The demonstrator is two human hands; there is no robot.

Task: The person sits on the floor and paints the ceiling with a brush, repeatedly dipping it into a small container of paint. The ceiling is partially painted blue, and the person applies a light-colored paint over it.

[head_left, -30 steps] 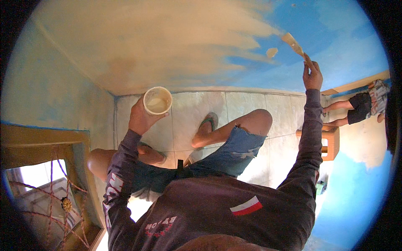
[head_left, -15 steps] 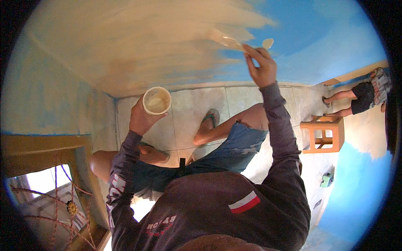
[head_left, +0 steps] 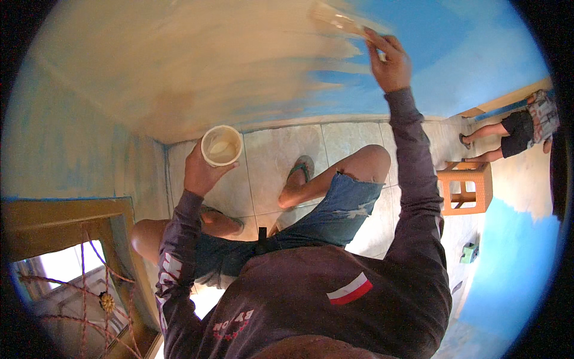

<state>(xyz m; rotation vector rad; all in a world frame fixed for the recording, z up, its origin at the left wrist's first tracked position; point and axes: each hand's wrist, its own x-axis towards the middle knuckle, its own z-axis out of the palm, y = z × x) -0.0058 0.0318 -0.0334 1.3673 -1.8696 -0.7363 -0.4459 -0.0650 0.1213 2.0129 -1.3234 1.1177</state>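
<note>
Blue wall (head_left: 454,54) partly coated tan; right hand (head_left: 390,60), fingers closed on a brush (head_left: 338,18) touching the wall; left hand (head_left: 200,170), fingers wrapped around a paint cup (head_left: 221,145) above the tiled floor (head_left: 335,140).

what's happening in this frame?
A person is painting a wall. The right hand holds a paintbrush against the wall, at the edge where fresh beige paint meets the remaining blue. The left hand holds a round cup of pale paint out over the tiled floor. An orange stool stands to the right, and another person is near it.
</note>
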